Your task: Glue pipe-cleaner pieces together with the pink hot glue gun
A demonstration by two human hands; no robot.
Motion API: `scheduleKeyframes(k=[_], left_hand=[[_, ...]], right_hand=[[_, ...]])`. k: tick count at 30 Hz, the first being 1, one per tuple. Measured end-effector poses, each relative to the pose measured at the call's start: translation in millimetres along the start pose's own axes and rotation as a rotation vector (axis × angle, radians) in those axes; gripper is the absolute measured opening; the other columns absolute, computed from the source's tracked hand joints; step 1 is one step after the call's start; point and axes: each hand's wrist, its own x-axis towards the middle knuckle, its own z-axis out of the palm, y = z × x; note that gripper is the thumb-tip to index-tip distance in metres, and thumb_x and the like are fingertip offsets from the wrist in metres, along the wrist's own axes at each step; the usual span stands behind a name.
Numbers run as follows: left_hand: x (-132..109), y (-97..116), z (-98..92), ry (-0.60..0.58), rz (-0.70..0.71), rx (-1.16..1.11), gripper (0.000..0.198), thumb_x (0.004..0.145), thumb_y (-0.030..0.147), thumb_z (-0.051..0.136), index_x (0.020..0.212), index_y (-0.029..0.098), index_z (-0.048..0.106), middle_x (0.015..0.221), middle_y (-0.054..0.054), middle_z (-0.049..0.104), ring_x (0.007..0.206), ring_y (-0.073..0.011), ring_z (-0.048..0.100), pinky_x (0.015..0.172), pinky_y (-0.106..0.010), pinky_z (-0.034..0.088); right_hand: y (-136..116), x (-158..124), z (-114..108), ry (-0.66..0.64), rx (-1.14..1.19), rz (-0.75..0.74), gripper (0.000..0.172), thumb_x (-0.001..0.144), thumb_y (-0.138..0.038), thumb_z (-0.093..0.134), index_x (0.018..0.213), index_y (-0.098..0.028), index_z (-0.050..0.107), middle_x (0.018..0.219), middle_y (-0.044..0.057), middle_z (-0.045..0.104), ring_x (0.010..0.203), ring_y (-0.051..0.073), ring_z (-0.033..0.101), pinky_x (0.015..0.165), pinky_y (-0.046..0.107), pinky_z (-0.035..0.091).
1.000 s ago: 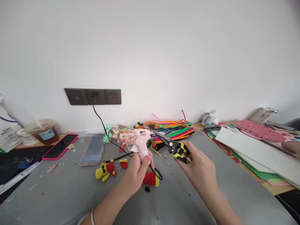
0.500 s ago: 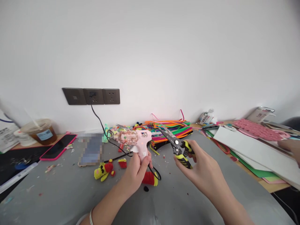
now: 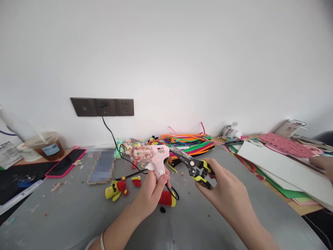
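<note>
A pink glue gun [image 3: 157,159] is gripped by its handle in my left hand [image 3: 153,189], its nozzle end pointing left. My right hand [image 3: 225,184] is closed around black and yellow pliers [image 3: 195,166], whose jaw tips touch or nearly touch the back end of the glue gun. Below my left hand lies a red and yellow fuzzy piece [image 3: 167,198], with a small black oval [image 3: 162,209] beside it. A yellow and red fuzzy figure [image 3: 114,190] and a small red piece [image 3: 136,181] rest to the left.
Bundles of coloured pipe cleaners [image 3: 192,144] lie by the wall. A black cord runs from the socket panel [image 3: 102,107]. At left are a pink-edged phone [image 3: 66,163] and a drink cup [image 3: 49,147]; at right, white boards [image 3: 283,170] and another person's hand [image 3: 321,163].
The pliers have tilted flatter and moved slightly left, bringing their tips to the back of the glue gun. My left hand has barely moved.
</note>
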Motion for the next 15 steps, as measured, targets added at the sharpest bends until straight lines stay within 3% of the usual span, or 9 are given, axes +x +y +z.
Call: scheduleKeyframes(k=[9,15], left_hand=[[1.2,1.7,0.3,-0.003,0.005,-0.012,0.025,0.104,0.04,0.034,0.099,0.02,0.048,0.096,-0.005,0.054,0.082,-0.0171,0.058,0.09,-0.037,0.047],[1.3,2.9,0.1,0.01,-0.023,-0.06,0.028,0.103,0.045,0.037,0.097,0.02,0.049,0.091,-0.003,0.054,0.078,-0.0164,0.057,0.089,-0.037,0.047]], right_hand=[[2.9,2.6,-2.9,-0.035,0.043,0.089,0.023,0.078,-0.038,0.056,0.099,-0.028,0.056,0.063,-0.003,0.063,0.047,0.018,0.059,0.042,0.022,0.033],[0.3,3.8,-8.4,-0.047,0.271,0.225,0.03,0.082,-0.049,0.059,0.099,-0.028,0.047,0.071,-0.002,0.064,0.056,0.017,0.063,0.052,0.025,0.048]])
